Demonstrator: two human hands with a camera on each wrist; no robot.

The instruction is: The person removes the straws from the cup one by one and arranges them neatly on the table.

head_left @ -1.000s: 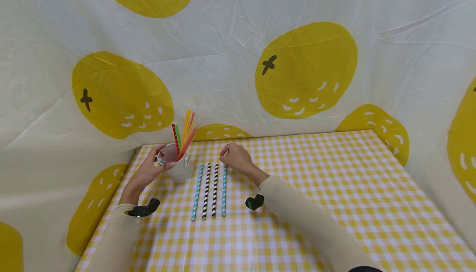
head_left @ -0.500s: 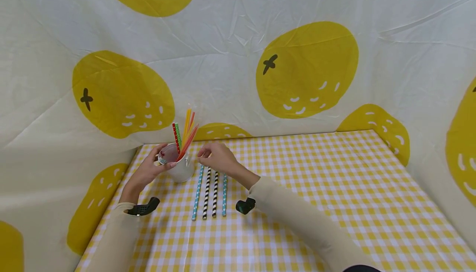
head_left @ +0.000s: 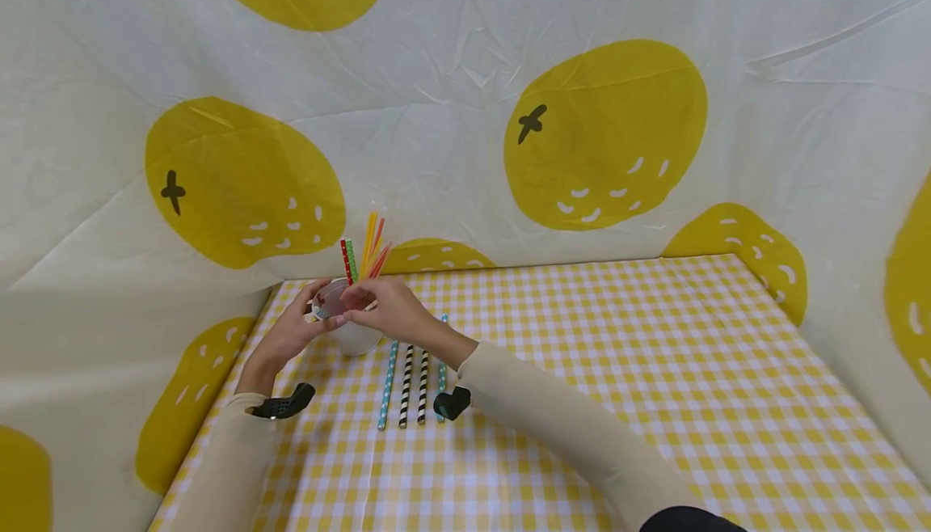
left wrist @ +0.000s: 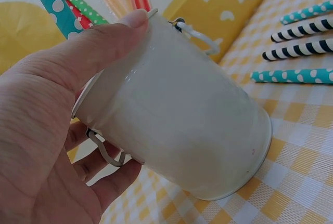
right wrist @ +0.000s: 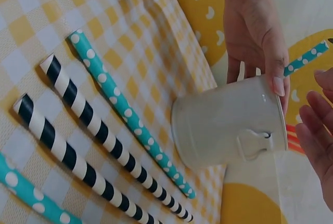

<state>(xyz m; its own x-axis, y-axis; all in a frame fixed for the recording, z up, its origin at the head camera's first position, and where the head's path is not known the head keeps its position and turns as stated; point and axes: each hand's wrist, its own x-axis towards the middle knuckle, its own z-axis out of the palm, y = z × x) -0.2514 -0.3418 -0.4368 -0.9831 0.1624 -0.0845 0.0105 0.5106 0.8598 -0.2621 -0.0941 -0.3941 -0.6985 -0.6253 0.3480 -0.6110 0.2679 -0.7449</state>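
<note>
A white metal bucket [head_left: 356, 340] stands on the table, its mouth tilted in the wrist views. My left hand [head_left: 287, 334] grips its rim, thumb in front and fingers around the far side. Over the mouth is my right hand [head_left: 393, 310], its fingers [right wrist: 312, 125] loosely bent with nothing visible between them. A teal dotted straw [left wrist: 54, 3] sticks out of the bucket near the left thumb. Red dotted [head_left: 345, 261], green dotted [head_left: 352, 257] and several yellow and red-orange straws [head_left: 369, 242] also stand in it; the right hand hides their lower parts.
Right of the bucket lie two black-and-white striped straws [right wrist: 93, 115] between two teal dotted straws [right wrist: 132, 117], side by side. The checked tablecloth [head_left: 618, 354] extends right. Behind hangs a white cloth [head_left: 436, 152] printed with yellow fruit.
My right hand has moved left from the upper end of the rightmost teal straw to the bucket's mouth. The left hand keeps its grip on the rim, and the straws on the table stay put.
</note>
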